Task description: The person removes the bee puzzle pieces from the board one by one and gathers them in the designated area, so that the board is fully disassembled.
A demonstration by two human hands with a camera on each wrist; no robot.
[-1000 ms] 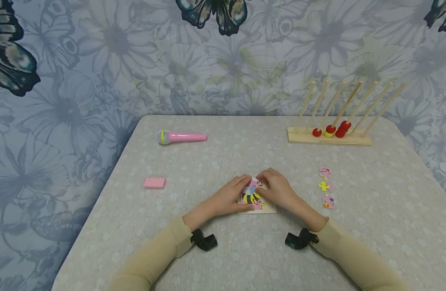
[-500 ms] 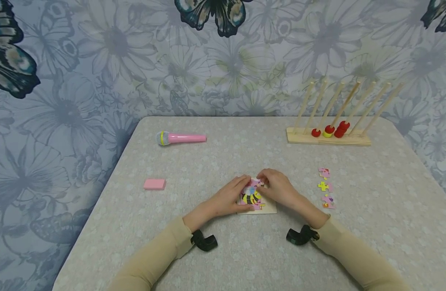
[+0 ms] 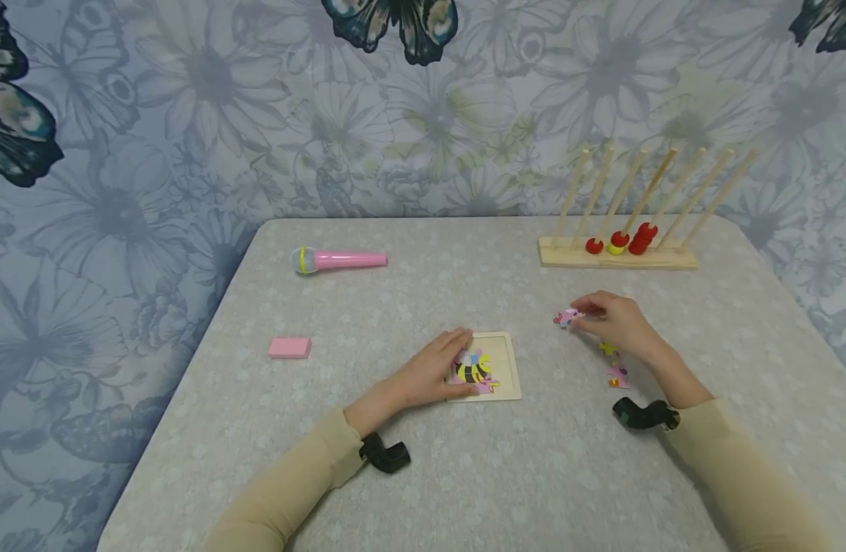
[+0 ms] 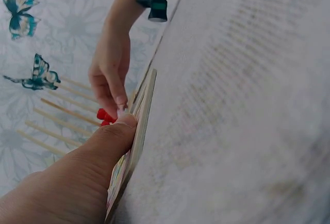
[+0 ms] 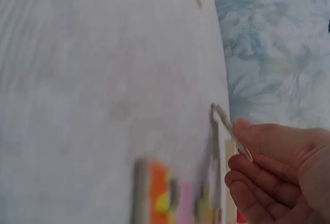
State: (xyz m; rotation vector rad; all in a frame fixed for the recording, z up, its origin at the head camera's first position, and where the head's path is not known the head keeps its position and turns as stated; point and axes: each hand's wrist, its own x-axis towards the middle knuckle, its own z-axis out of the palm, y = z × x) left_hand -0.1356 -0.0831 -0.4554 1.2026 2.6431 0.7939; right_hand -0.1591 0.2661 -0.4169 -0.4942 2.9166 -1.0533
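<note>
A small wooden puzzle board [image 3: 503,364] lies mid-table, with joined puzzle pieces showing a striped bee [image 3: 473,369] at its lower left. My left hand [image 3: 423,376] rests over the board's left side, fingers extended toward the top and thumb near the bottom. In the left wrist view, the thumb [image 4: 105,144] lies against the board's edge [image 4: 147,105]. To the right of the board, my right hand [image 3: 623,326] pinches a pink and red puzzle piece [image 3: 565,317] between thumb and fingers. The right wrist view shows this piece [image 5: 232,133] edge-on.
A yellow puzzle piece [image 3: 608,349] and a pink one [image 3: 618,376] lie below the right hand. Behind stands a wooden peg rack [image 3: 616,259] with red and yellow beads. At left are a pink toy microphone [image 3: 347,261] and a pink block [image 3: 289,348].
My right hand has moved from the board out to the right and holds a puzzle piece there. The board's upper part now shows bare wood. My left hand stays in place.
</note>
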